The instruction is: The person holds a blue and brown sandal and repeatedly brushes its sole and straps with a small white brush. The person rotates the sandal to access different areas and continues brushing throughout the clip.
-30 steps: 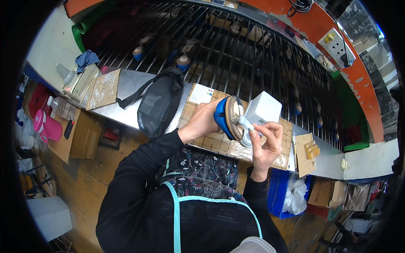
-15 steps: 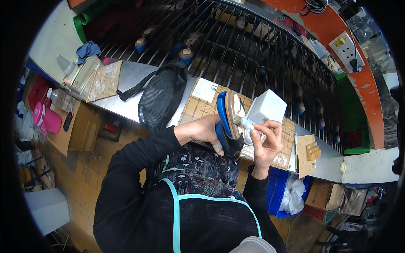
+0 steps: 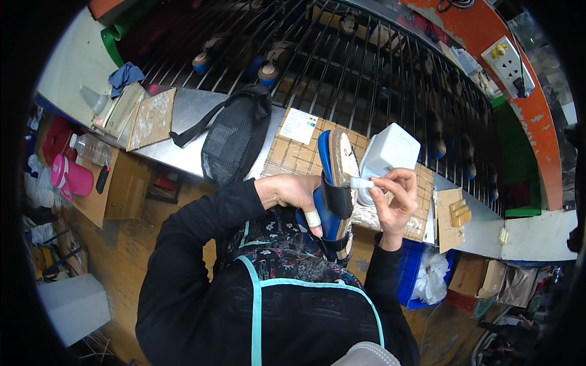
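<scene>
My left hand [image 3: 296, 193], with a pale wrap round one finger, grips a sandal [image 3: 337, 204] on a blue last from its left side. The sandal has black straps and a cork-coloured sole edge, and its pale underside faces right. Between the thumb and fingers of my right hand [image 3: 397, 198] is a small brush [image 3: 362, 183] with a whitish handle. Its bristle end meets the sole near the black strap; the exact contact is too small to tell. Just beyond my right hand stands a white plastic container [image 3: 394, 148], on a tape-striped cardboard sheet [image 3: 285, 160].
A black mesh bag [image 3: 235, 143] lies on the metal bench left of the sheet. Behind, a rack of dark bars [image 3: 342, 73] carries several blue-lasted shoes. A yellow block [image 3: 460, 213] rests on cardboard at right. A blue crate [image 3: 410, 271] stands below.
The sandal has turned and come slightly lower in my left hand, showing more black strap. My right hand and the brush have shifted a little to the right, the brush now beside the strap.
</scene>
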Tool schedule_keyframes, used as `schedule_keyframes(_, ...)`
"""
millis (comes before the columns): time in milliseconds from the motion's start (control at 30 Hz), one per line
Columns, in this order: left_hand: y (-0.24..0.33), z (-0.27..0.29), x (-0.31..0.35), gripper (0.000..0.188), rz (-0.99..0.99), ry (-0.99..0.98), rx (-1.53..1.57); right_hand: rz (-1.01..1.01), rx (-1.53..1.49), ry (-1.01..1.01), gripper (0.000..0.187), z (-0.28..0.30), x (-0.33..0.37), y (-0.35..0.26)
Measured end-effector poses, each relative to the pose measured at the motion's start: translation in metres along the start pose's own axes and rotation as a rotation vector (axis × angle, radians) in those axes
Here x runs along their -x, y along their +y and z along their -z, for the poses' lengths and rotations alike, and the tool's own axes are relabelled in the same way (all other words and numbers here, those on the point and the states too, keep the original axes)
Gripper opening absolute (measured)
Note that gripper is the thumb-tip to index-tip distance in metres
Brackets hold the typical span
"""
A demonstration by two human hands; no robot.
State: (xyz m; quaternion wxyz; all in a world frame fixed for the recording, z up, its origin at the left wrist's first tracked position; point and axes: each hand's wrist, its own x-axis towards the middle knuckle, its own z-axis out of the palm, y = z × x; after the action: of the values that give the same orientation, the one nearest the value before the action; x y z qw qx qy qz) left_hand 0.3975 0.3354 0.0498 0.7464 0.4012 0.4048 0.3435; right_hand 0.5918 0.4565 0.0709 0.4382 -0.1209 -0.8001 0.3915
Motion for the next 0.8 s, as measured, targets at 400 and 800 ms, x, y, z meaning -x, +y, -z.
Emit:
schedule_keyframes(400,-0.01,0.004,0.014,0.056,-0.024,-0.021,0.02,-0.151,-0.003,-0.029,0.015,0.001,0.019,0.015)
schedule_keyframes(800,-0.029,0.005,0.019,0.126,-0.793,0.112,0.717,-0.282,1.043,0.169,0.007,0.044,0.091,0.038)
